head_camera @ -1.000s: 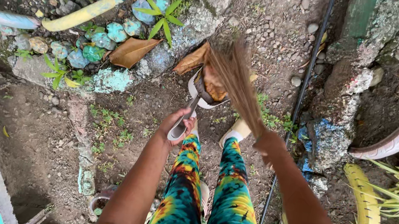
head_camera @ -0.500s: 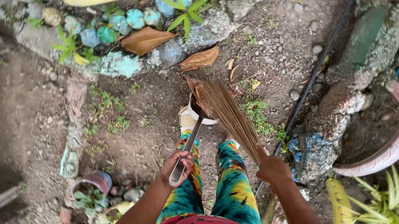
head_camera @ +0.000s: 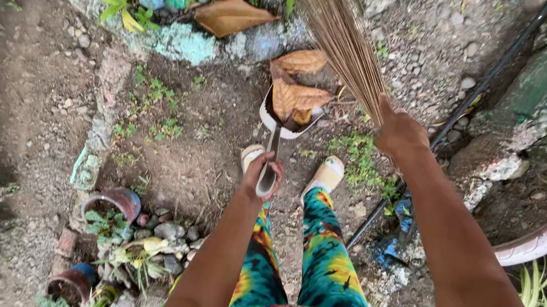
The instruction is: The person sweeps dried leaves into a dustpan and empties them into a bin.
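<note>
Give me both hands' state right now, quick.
Left hand: closed on the dustpan handle.
Right hand: closed around the stick broom.

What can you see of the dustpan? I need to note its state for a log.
The dustpan is a pale scoop on a long thin handle, gripped by the left hand. It rests on bare dirt before the feet, mouth facing away, holding large dry brown leaves. The stick broom in the right hand reaches just beside it.
</note>
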